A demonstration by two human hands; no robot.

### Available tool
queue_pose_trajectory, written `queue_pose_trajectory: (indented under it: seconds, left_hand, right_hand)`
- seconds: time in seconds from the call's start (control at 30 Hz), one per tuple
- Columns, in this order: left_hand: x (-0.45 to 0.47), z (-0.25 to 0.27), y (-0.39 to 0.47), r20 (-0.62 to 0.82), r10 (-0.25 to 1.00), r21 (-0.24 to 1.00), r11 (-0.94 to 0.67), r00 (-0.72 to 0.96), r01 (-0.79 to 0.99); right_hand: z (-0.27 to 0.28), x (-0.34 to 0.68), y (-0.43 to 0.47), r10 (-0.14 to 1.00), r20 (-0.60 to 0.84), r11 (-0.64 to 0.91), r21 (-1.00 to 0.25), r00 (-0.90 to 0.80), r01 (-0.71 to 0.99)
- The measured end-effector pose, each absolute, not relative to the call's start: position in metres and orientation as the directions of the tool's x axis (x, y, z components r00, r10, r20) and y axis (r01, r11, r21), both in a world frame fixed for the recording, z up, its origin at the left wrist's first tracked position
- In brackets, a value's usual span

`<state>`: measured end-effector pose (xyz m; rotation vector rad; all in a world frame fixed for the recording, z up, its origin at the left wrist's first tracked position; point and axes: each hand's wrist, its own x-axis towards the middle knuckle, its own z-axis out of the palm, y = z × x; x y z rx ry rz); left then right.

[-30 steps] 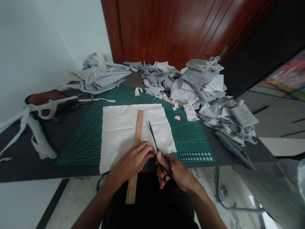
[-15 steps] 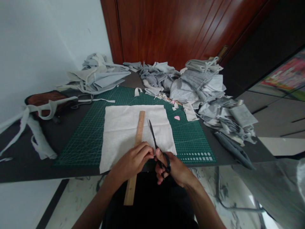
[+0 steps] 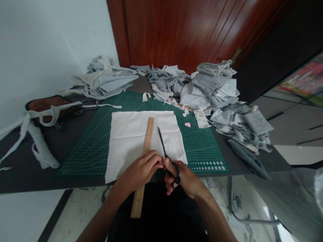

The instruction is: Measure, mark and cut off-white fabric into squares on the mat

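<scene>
A piece of white cloth [image 3: 126,129] lies on the green cutting mat [image 3: 204,148], its near edge reaching the table front. A wooden ruler [image 3: 149,129] rests lengthwise over it and sticks out past the table edge toward my lap. My left hand [image 3: 142,169] lies across the ruler, thumb and fingers pinched at the cloth's near edge; the fingertips partly hide what they grip. Black scissors [image 3: 161,139] are in my right hand [image 3: 181,176], fingers through the handles. The blades look closed and point away from me above the cloth. Both hands' fingertips nearly meet.
Heaps of grey and white fabric [image 3: 196,92] cover the back right of the table. Another fabric pile [image 3: 103,79] sits at the back left. A brown pouch [image 3: 47,106] with white strips lies left. A pink chalk-like piece [image 3: 187,124] rests on the mat.
</scene>
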<state>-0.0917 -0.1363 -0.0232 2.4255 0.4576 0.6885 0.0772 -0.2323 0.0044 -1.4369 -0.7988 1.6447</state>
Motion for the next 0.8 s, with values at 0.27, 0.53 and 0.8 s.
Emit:
queue_pose_trajectory:
  seconds: [0.27, 0.53, 0.8]
  left_hand:
    - [-0.088, -0.022, -0.134, 0.368, 0.536, 0.55, -0.784, 0.76, 0.287]
    - [-0.087, -0.028, -0.128, 0.317, 0.615, 0.386, -0.779, 0.722, 0.494]
    - [-0.128, -0.019, -0.068, 0.245, 0.425, 0.334, -0.881, 0.871, 0.336]
  right_hand:
    - [0.003, 0.085, -0.25, 0.85, -0.521, -0.527, -0.83, -0.083, -0.185]
    - [0.031, 0.158, -0.316, 0.702, -0.633, -0.637, -0.763, -0.326, 0.11]
    - [0.064, 0.227, -0.338, 0.765, -0.612, -0.526, -0.773, -0.199, 0.354]
